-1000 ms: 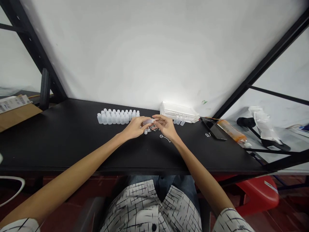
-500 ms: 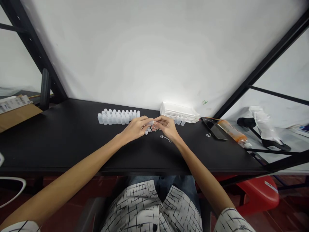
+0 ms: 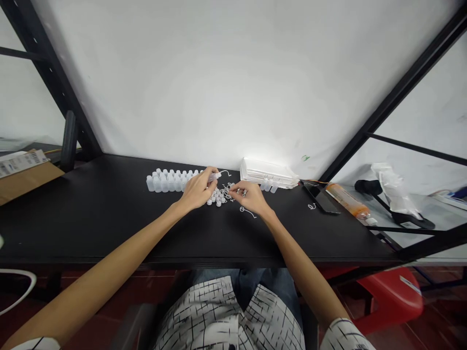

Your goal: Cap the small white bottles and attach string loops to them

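My left hand is closed round a small translucent plastic bottle, which lies tilted in the fingers. From its neck end a thin white strap sticks out to the right. My right hand has thumb and fingertips pinched together over a heap of white looped straps; what they hold, if anything, is too small to tell. Just below my left hand lie several small white caps. Rows of upright white bottles stand to the left, partly behind that hand.
One loose strap lies in front of my right hand. Behind it is a stack of white packets, with a few small bottles before it. A black phone is on the right of the black table; a cardboard box is far left.
My hands were together at the bottle and have parted. The left has moved left with the bottle, its strap now sticking out; the right has dropped to the heap of straps.
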The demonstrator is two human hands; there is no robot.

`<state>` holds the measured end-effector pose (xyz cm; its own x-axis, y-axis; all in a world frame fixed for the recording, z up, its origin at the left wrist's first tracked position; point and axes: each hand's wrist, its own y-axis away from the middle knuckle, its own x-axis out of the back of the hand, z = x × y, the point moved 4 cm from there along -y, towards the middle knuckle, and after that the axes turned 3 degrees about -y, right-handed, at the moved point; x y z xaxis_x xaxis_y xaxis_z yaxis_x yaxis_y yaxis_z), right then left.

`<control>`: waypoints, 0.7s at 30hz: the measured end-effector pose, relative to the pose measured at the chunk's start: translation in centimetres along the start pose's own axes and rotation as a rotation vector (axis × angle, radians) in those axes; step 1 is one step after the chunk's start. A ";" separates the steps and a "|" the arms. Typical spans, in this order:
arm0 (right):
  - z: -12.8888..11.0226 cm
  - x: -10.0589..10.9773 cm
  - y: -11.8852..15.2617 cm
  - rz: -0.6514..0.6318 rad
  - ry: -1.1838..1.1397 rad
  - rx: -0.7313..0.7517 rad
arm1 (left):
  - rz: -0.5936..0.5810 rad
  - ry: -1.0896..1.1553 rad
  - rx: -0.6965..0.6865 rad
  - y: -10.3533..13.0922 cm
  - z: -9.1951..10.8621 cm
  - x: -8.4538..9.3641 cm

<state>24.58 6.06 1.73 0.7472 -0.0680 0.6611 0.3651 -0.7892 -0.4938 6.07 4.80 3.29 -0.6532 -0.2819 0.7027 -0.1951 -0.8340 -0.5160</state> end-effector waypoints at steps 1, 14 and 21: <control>-0.5 -0.7 0.1 -0.044 0.065 0.024 | -0.004 0.001 0.015 0.0 0.0 0.1; -1.9 -2.5 0.5 -0.264 0.053 0.060 | -0.024 0.298 -0.017 -0.2 -0.5 -0.5; -1.8 0.3 0.0 -0.052 -0.517 -0.105 | -0.167 0.476 -0.043 -0.1 -0.3 -1.3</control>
<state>23.85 4.96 2.93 0.9157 0.2620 0.3048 0.3711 -0.8422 -0.3911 6.70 5.40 2.25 -0.8698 0.1093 0.4812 -0.3485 -0.8264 -0.4423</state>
